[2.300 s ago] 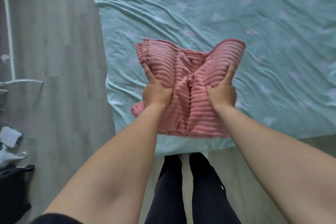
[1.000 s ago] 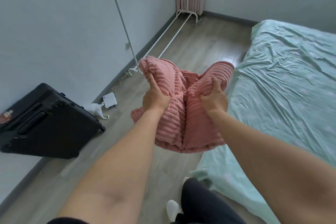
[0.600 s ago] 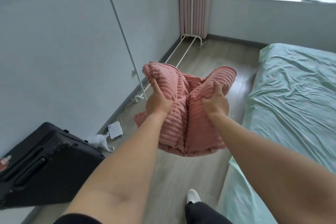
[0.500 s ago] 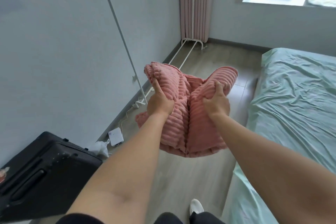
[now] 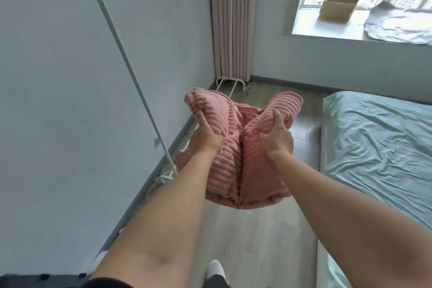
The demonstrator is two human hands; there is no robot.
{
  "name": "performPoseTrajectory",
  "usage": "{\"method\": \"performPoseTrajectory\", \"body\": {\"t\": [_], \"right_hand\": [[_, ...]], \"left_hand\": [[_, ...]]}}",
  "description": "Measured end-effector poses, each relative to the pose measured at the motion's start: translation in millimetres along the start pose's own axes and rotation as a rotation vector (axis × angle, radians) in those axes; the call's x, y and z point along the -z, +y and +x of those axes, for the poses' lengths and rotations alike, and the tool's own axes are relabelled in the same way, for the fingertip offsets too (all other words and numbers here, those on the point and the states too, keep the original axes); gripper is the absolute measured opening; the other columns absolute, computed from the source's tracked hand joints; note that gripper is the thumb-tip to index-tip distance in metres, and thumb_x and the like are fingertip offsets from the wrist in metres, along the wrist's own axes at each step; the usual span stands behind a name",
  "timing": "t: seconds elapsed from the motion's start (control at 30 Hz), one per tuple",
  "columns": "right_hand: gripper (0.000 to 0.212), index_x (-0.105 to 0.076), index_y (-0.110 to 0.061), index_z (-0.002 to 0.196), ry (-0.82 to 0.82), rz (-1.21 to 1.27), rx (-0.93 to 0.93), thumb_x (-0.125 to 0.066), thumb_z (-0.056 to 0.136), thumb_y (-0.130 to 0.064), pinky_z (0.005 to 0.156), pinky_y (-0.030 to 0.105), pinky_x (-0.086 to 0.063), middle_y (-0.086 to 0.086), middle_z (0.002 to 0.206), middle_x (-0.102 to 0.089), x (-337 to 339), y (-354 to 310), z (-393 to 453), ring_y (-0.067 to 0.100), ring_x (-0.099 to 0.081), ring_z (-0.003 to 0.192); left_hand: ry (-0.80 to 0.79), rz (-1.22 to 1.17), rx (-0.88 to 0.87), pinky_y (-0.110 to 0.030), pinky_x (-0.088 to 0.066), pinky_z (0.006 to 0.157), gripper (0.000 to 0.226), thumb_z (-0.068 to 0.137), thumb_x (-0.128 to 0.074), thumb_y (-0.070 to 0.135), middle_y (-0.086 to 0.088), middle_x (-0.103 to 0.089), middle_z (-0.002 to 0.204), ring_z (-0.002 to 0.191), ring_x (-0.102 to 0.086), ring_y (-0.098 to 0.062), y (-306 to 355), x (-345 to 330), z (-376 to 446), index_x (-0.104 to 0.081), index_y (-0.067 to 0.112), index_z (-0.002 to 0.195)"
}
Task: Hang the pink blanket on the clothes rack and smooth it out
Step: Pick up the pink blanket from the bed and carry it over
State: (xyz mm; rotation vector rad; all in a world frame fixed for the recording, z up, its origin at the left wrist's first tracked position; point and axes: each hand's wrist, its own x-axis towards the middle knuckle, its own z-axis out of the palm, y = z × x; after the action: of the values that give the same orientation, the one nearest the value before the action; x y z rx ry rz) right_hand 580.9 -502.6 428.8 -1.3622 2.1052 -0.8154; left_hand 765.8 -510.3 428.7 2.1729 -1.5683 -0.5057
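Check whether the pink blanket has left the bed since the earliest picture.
Yes. The pink blanket, gripped by left hand and right hand, is now off the bed, over the floor.

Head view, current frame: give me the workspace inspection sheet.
Surface: wood floor, bare where visible.
Job's things: pink blanket bunched, held in the air; clothes rack, only a white pole and base showing, nothing on it.
Clutter: cardboard box and white cloth on the windowsill.
Hands: left hand and right hand both grip the blanket.
Cables: white cord by the rack base.
Surroundings: bed right, curtain in the corner.
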Motion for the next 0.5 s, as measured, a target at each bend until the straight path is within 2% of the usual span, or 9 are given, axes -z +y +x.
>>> {"method": "performPoseTrajectory", "body": {"t": [0.3,0.43,0.5], "right_hand": [[0.079,-0.017,-0.036,0.154,0.01,-0.051,-0.039,-0.063,0.09,-0.031,0.094,0.042,-0.049,0.017,0.126,-0.063,-30.9,-56.3,107.3,0.037,-0.061,0.111],[0.078,-0.019,-0.034,0.154,0.014,-0.023,-0.044,-0.063,0.09,-0.03,0.096,0.044,-0.048,0.016,0.128,-0.062,-36.2,-61.0,178.6,0.037,-0.06,0.112],[0.078,-0.019,-0.034,0.154,0.007,-0.008,-0.033,-0.063,0.09,-0.03,0.097,0.043,-0.048,0.015,0.128,-0.062,-32.8,-64.2,217.7,0.037,-0.06,0.114]], "left_hand": [[-0.03,-0.015,-0.001,-0.038,-0.05,0.083,0.095,0.092,-0.063,0.037,-0.012,-0.062,0.134,0.109,-0.065,-0.034,27.0,-2.1,126.9,0.002,0.023,0.159],[-0.017,0.01,-0.002,-0.033,-0.043,0.074,0.094,0.092,-0.064,0.032,-0.009,-0.063,0.132,0.107,-0.066,-0.033,60.3,-21.9,185.4,0.0,0.021,0.16],[-0.004,0.021,0.0,-0.035,-0.047,0.078,0.095,0.092,-0.065,0.033,-0.011,-0.064,0.131,0.107,-0.066,-0.033,83.6,-31.5,215.3,0.0,0.022,0.16]]}}
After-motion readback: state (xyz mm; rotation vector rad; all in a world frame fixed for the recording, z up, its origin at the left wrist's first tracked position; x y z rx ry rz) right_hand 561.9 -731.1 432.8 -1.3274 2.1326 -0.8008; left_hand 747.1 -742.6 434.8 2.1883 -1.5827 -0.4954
